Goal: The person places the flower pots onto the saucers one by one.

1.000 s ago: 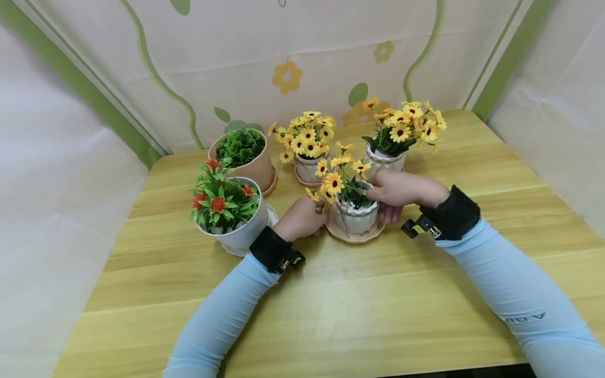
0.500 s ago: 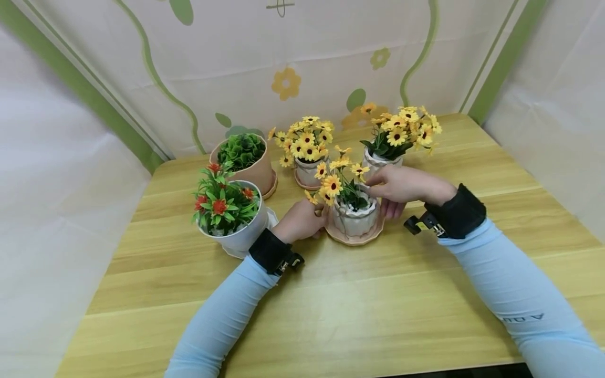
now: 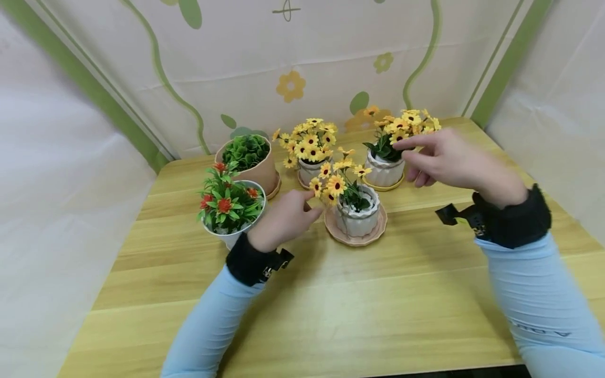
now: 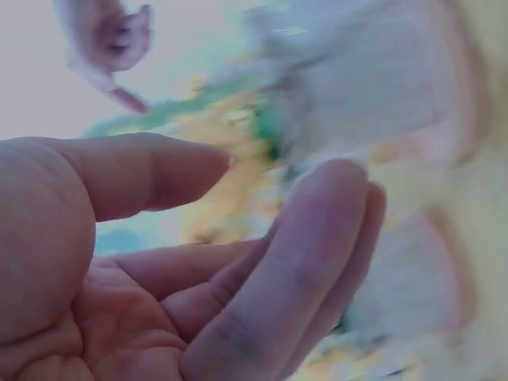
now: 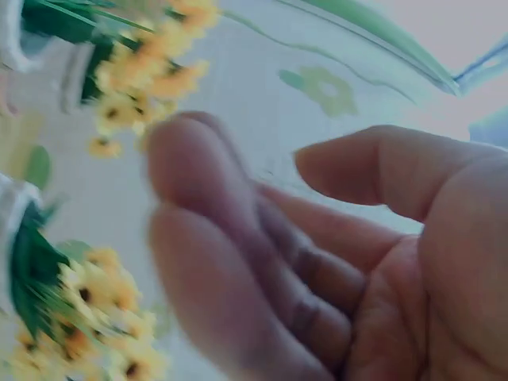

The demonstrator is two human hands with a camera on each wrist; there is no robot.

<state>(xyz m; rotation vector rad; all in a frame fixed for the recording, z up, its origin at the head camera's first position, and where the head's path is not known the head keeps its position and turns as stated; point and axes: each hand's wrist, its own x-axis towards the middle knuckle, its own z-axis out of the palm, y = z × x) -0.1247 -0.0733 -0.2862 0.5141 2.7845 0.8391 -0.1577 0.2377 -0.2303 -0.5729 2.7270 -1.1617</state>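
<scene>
In the head view, a white fluted pot (image 3: 357,223) of yellow daisy-like flowers (image 3: 336,185) stands upright on a pink saucer (image 3: 382,227). My left hand (image 3: 285,220) hovers just left of it, apart from pot and saucer. In the left wrist view the left hand's thumb and fingers (image 4: 294,262) are loosely bent around nothing. Up and to the right, my right hand (image 3: 446,160) is held in the air, overlapping the back right white pot's (image 3: 385,172) flowers in view. The right wrist view shows its relaxed fingers (image 5: 214,262) holding nothing.
Left of the hands is a white pot with red-flowered greenery (image 3: 229,205); behind it is a peach pot (image 3: 262,173) of green leaves. Another pot of yellow flowers (image 3: 309,140) is at the back middle. A printed fabric wall (image 3: 227,58) borders the wooden table (image 3: 378,304).
Both hands have released the front pot and its saucer. The right hand has risen and moved right; the left has lifted and drawn slightly left. The pot stays in place.
</scene>
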